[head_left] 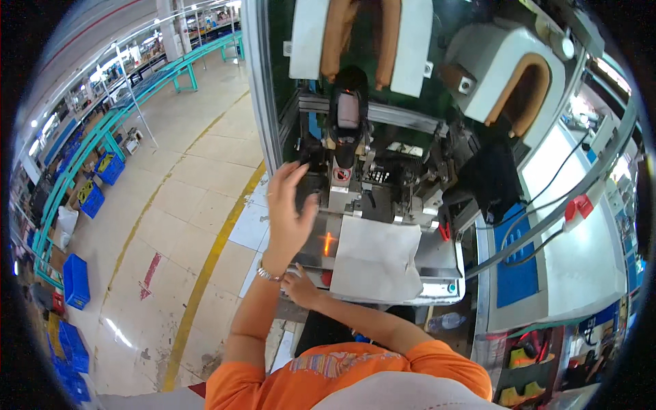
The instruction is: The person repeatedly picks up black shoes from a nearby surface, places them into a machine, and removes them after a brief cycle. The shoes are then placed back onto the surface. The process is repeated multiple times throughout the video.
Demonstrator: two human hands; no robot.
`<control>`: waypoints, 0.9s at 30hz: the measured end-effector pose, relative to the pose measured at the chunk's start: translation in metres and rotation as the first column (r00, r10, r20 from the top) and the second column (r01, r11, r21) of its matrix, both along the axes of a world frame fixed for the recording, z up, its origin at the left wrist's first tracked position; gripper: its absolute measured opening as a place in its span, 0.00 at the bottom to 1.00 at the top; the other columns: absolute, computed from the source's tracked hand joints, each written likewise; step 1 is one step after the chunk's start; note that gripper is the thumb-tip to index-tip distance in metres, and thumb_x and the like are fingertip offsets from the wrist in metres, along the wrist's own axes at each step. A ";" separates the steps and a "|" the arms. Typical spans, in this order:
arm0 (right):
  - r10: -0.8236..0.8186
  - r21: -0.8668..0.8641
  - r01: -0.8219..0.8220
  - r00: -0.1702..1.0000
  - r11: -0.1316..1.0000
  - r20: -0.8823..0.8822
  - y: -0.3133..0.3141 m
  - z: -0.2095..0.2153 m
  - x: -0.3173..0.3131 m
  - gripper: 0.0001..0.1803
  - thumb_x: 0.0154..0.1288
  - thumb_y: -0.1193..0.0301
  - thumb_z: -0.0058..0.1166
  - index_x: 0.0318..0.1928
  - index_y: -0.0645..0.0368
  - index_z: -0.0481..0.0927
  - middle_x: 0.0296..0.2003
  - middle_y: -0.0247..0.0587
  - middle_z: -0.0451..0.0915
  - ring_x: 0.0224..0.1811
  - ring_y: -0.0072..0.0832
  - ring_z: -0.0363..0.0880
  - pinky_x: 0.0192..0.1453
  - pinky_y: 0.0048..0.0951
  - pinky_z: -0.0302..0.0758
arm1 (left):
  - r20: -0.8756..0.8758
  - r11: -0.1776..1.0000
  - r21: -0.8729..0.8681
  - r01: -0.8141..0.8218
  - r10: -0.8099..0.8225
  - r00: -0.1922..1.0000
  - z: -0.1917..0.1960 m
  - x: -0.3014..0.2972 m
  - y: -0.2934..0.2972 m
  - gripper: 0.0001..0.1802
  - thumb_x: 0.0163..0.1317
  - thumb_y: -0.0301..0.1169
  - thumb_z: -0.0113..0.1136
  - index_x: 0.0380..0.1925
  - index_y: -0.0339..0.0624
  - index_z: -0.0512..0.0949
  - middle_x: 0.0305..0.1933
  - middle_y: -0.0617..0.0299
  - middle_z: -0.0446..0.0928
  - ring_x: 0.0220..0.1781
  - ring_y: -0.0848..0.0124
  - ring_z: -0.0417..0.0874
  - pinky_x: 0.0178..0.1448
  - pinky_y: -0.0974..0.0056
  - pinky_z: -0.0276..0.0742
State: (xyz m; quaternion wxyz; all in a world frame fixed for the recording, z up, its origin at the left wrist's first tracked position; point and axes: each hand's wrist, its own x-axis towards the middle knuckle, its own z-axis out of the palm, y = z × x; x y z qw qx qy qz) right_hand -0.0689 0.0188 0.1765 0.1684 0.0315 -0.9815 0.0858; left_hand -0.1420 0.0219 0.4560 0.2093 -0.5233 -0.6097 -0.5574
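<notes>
My left hand (290, 208) is raised over the left side of the machine's metal table (437, 254), its fingers apart and nothing in them. Crossing in front of my body, my right hand (301, 287) rests at the table's front left corner, just below my left wrist with its metal watch band (268, 272). The right fingers are partly extended, holding nothing visible; whether they press something there is hidden. Beyond my hands, a black shoe (348, 113) with a greyish-pink opening sits in the machine's clamps. A white sheet (376, 260) lies wrinkled on the table, beside an orange light cross (328, 244).
White housings with brown padded arches (393, 41) hang above the shoe. A red-handled lever (445, 232) stands at the right, near a hanging grey hose (529, 229). A metal post (260, 82) borders the left; beyond it are yellow floor lines and blue crates (76, 281).
</notes>
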 end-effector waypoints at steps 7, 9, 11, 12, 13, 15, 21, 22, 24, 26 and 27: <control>-0.030 -0.026 0.039 0.959 0.999 0.283 -0.001 0.037 -0.019 0.27 0.50 0.67 0.58 0.53 0.56 0.70 0.47 0.39 0.71 0.55 0.34 0.68 0.64 0.66 0.46 | 0.440 0.989 -0.132 -0.063 0.116 0.890 -0.135 -0.012 -0.057 0.21 0.53 0.19 0.53 0.50 0.33 0.69 0.54 0.52 0.69 0.58 0.60 0.68 0.64 0.59 0.59; -0.053 -0.243 0.101 0.980 0.965 0.194 0.003 0.056 -0.012 0.23 0.51 0.67 0.57 0.50 0.56 0.73 0.46 0.40 0.72 0.55 0.36 0.67 0.64 0.60 0.50 | 0.444 0.991 -0.130 -0.027 0.083 0.892 -0.149 -0.005 -0.065 0.21 0.53 0.19 0.52 0.50 0.33 0.69 0.54 0.52 0.69 0.58 0.60 0.68 0.63 0.59 0.61; -0.102 -0.454 0.085 0.995 0.887 -0.013 0.017 0.085 0.018 0.22 0.52 0.68 0.57 0.50 0.56 0.74 0.46 0.41 0.72 0.55 0.38 0.67 0.64 0.55 0.54 | 0.443 0.989 -0.149 -0.005 0.071 0.894 -0.162 -0.006 -0.074 0.20 0.53 0.18 0.51 0.49 0.33 0.70 0.53 0.52 0.70 0.57 0.61 0.70 0.62 0.60 0.62; -0.130 -0.581 0.042 0.985 0.813 -0.111 0.032 0.103 0.035 0.21 0.52 0.71 0.56 0.49 0.56 0.74 0.48 0.43 0.71 0.54 0.40 0.67 0.60 0.47 0.60 | 0.444 0.986 -0.169 0.001 0.075 0.893 -0.169 -0.007 -0.080 0.20 0.54 0.17 0.51 0.49 0.33 0.70 0.52 0.52 0.71 0.56 0.61 0.71 0.62 0.60 0.64; -0.269 -0.462 0.071 0.886 0.884 -0.378 0.047 0.137 0.062 0.18 0.51 0.73 0.55 0.46 0.57 0.75 0.44 0.43 0.72 0.50 0.41 0.69 0.55 0.44 0.63 | 0.501 0.985 -0.172 -0.003 0.091 0.860 -0.176 -0.006 -0.084 0.19 0.54 0.18 0.51 0.49 0.33 0.70 0.51 0.53 0.72 0.55 0.62 0.72 0.61 0.61 0.64; -0.430 -0.365 0.227 0.511 0.903 -0.744 0.082 0.207 0.125 0.13 0.49 0.76 0.53 0.40 0.57 0.77 0.38 0.43 0.73 0.43 0.41 0.71 0.48 0.42 0.65 | 0.581 0.984 -0.180 0.002 0.104 0.807 -0.184 0.001 -0.093 0.17 0.57 0.19 0.50 0.48 0.31 0.71 0.48 0.54 0.74 0.52 0.64 0.74 0.60 0.63 0.65; -0.365 -0.176 0.700 0.129 0.692 -0.922 0.168 0.346 0.281 0.19 0.45 0.79 0.54 0.42 0.53 0.77 0.39 0.40 0.74 0.46 0.39 0.71 0.47 0.38 0.65 | 0.412 0.979 -0.163 0.126 -0.048 0.910 -0.158 0.022 -0.055 0.12 0.59 0.21 0.50 0.43 0.29 0.73 0.47 0.52 0.75 0.49 0.64 0.76 0.56 0.63 0.70; -0.394 -0.112 0.727 0.229 0.678 -0.890 0.177 0.350 0.292 0.20 0.44 0.78 0.57 0.43 0.52 0.78 0.41 0.39 0.74 0.46 0.39 0.72 0.47 0.38 0.66 | 0.368 0.974 -0.169 0.154 -0.082 0.926 -0.139 0.039 -0.042 0.12 0.59 0.21 0.50 0.43 0.29 0.73 0.47 0.52 0.75 0.49 0.64 0.76 0.55 0.63 0.70; -0.423 -0.018 0.747 0.356 0.664 -0.833 0.190 0.354 0.298 0.21 0.43 0.75 0.60 0.43 0.50 0.79 0.41 0.37 0.75 0.45 0.37 0.73 0.46 0.38 0.67 | 0.400 0.943 -0.097 0.318 -0.256 0.880 -0.118 0.065 -0.023 0.11 0.59 0.22 0.51 0.41 0.30 0.74 0.45 0.53 0.75 0.46 0.66 0.76 0.53 0.66 0.71; -0.414 0.051 0.745 0.425 0.665 -0.805 0.204 0.354 0.292 0.20 0.42 0.74 0.61 0.41 0.48 0.81 0.40 0.34 0.76 0.44 0.34 0.74 0.46 0.37 0.68 | 0.389 0.909 -0.082 0.409 -0.349 0.853 -0.100 0.090 -0.011 0.09 0.60 0.22 0.51 0.40 0.32 0.75 0.43 0.55 0.76 0.44 0.68 0.76 0.51 0.67 0.71; -0.403 0.060 0.741 0.429 0.668 -0.809 0.210 0.356 0.291 0.17 0.43 0.71 0.60 0.39 0.47 0.81 0.38 0.32 0.76 0.43 0.33 0.74 0.45 0.37 0.67 | 0.369 0.899 -0.105 0.426 -0.363 0.856 -0.093 0.103 -0.009 0.08 0.60 0.22 0.52 0.39 0.33 0.76 0.42 0.56 0.77 0.43 0.68 0.77 0.50 0.67 0.71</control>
